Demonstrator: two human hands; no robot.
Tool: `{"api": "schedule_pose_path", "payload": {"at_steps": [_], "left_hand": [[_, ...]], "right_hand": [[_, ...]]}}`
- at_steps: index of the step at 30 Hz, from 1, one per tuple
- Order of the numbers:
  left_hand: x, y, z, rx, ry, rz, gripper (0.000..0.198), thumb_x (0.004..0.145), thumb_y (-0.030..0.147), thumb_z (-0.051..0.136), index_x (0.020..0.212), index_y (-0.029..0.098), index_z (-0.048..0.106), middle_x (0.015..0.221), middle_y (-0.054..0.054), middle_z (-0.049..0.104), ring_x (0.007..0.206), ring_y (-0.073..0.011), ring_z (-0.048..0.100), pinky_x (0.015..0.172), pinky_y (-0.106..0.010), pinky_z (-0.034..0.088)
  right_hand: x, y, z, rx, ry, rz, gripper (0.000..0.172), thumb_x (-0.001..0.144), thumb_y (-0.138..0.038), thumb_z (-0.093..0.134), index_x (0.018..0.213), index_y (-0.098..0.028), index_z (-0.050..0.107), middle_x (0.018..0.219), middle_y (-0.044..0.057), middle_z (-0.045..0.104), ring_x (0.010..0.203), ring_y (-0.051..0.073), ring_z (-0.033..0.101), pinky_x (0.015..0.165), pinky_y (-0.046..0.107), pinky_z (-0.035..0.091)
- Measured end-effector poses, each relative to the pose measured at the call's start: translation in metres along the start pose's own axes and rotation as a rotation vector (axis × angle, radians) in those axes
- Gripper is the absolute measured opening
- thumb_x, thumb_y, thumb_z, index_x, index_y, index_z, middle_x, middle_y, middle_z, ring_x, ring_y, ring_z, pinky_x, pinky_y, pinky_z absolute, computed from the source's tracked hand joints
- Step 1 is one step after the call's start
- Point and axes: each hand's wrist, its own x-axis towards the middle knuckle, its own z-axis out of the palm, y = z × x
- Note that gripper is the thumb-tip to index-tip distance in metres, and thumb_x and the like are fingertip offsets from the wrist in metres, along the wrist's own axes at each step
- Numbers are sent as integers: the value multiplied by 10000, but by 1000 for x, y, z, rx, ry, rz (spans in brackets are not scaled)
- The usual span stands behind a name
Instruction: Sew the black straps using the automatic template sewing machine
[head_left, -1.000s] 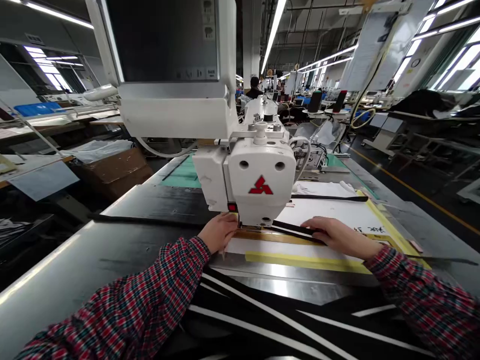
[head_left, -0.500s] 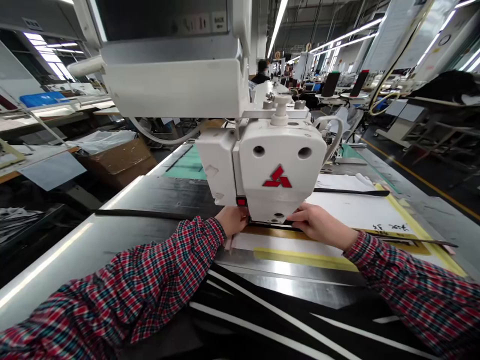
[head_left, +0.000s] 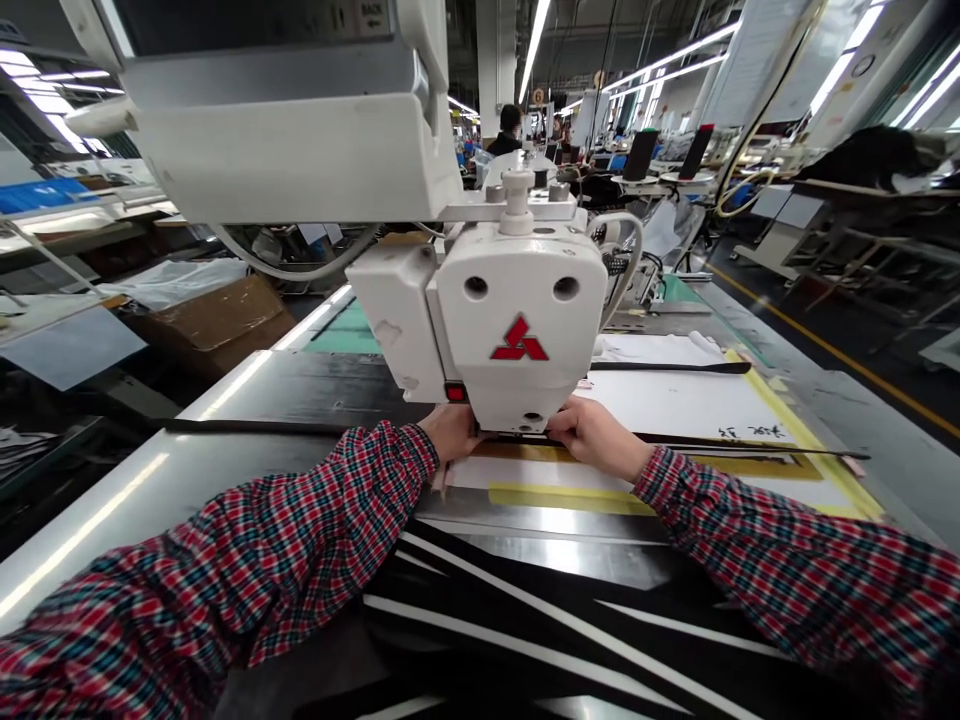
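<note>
A white sewing machine head [head_left: 517, 330] with a red three-diamond logo stands over a white template [head_left: 697, 410] edged with yellow tape. A narrow black strip [head_left: 735, 442] runs along the template from under the machine's foot out to the right. My left hand [head_left: 450, 432] rests at the left of the foot, fingers curled and partly hidden under the machine. My right hand [head_left: 596, 435] sits at the right of the foot, fingers pressed on the black strip. Both sleeves are red plaid.
Black fabric with white stripes [head_left: 540, 620] lies at the near table edge. A second black strip [head_left: 667, 367] lies at the back of the template. A cardboard box [head_left: 217, 320] stands at the left. Another person [head_left: 510, 125] sits far back among other workstations.
My right hand slid left along the black strip, from out on the template to right beside the machine's foot. My left hand stayed at the foot. The camera moved closer.
</note>
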Motion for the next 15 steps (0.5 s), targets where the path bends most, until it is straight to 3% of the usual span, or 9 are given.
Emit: {"api": "schedule_pose_path", "payload": {"at_steps": [6, 11, 15], "left_hand": [[-1, -7, 15, -85, 123, 181, 311, 855, 277, 494, 1098, 119, 607, 1091, -95, 628, 1055, -242, 556, 927, -356, 439], [-1, -13, 18, 152, 27, 256, 308, 859, 179, 457, 1123, 235, 603, 1230, -30, 544, 1141, -224, 490, 954, -361, 406], [-8, -9, 16, 381, -10, 270, 428, 786, 84, 486, 1160, 270, 578, 1238, -28, 535, 1126, -220, 499, 949, -364, 408]], "right_hand": [[-6, -5, 13, -108, 81, -138, 403, 747, 35, 420, 952, -188, 686, 906, 76, 574, 856, 197, 530, 728, 295, 472], [-9, -7, 20, -321, 62, -206, 328, 813, 4, 420, 984, -153, 652, 941, 102, 551, 930, 235, 470, 768, 346, 464], [-9, -23, 17, -519, -38, -234, 224, 882, -64, 420, 978, -87, 621, 898, 121, 542, 894, 244, 449, 775, 368, 449]]}}
